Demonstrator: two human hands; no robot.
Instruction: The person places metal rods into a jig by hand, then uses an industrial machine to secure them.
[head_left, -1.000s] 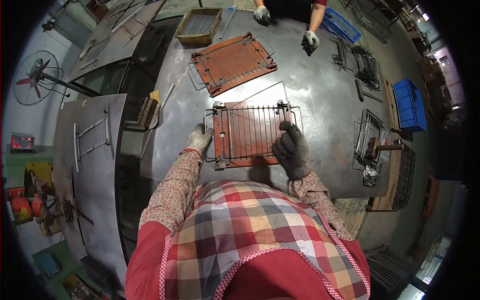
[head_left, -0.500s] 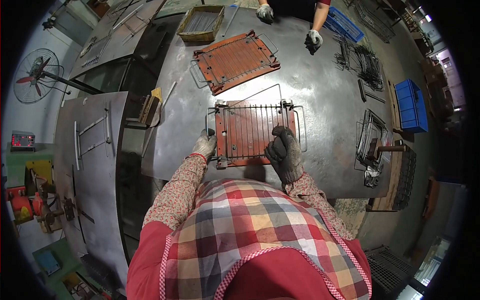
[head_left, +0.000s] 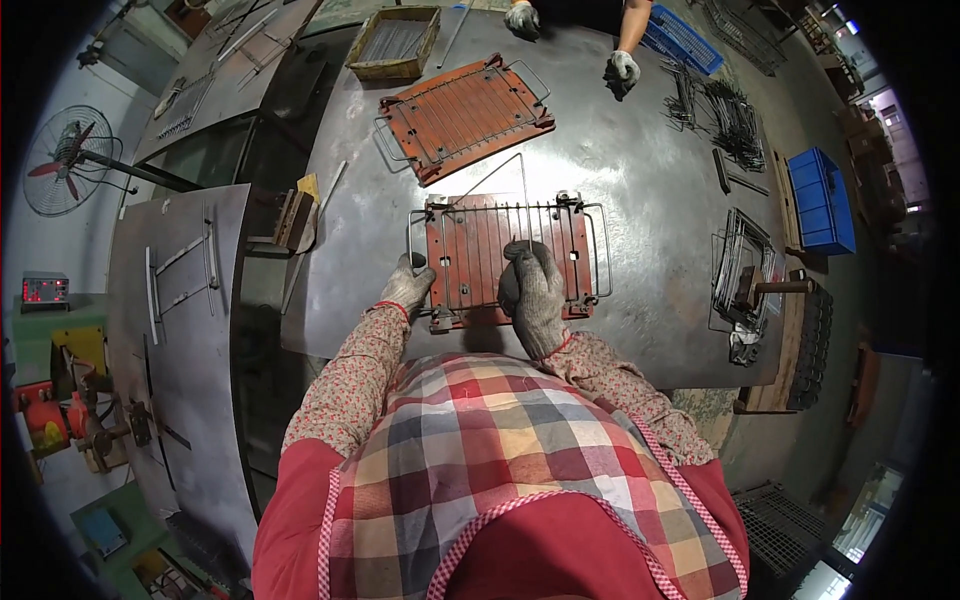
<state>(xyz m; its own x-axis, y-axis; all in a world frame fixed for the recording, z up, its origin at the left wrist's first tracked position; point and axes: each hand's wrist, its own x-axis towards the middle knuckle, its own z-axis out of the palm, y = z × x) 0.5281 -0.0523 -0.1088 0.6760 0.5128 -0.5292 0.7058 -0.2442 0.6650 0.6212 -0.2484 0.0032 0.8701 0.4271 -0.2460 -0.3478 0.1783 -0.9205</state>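
Note:
A red-brown jig board point(head_left: 468, 235) lies before me on the metal table, with a wire rack point(head_left: 595, 215) of thin parallel rods set on it. My left hand point(head_left: 408, 284), in a grey glove with dark fingertips, pinches the left side wire of the rack at the board's left edge. Over the board's right half, my gloved right hand point(head_left: 538, 300) is closed around a thin bent wire point(head_left: 525, 190). That wire stands up from the fist and slopes down left toward the board's far left corner. The fist hides its lower end.
A second jig board point(head_left: 465, 118) with a wire rack lies beyond mine. Across the metal table point(head_left: 640, 200) are a co-worker's gloved hands point(head_left: 622, 70). Wire bundles point(head_left: 735, 125), wire frames point(head_left: 745, 265) with a hammer point(head_left: 785, 287), and a blue crate point(head_left: 820, 200) are at right; a rod box point(head_left: 393, 42) is far left.
My right hand has moved left across the board, and the bent wire's peak has shifted left with it. My left hand stays at the left edge.

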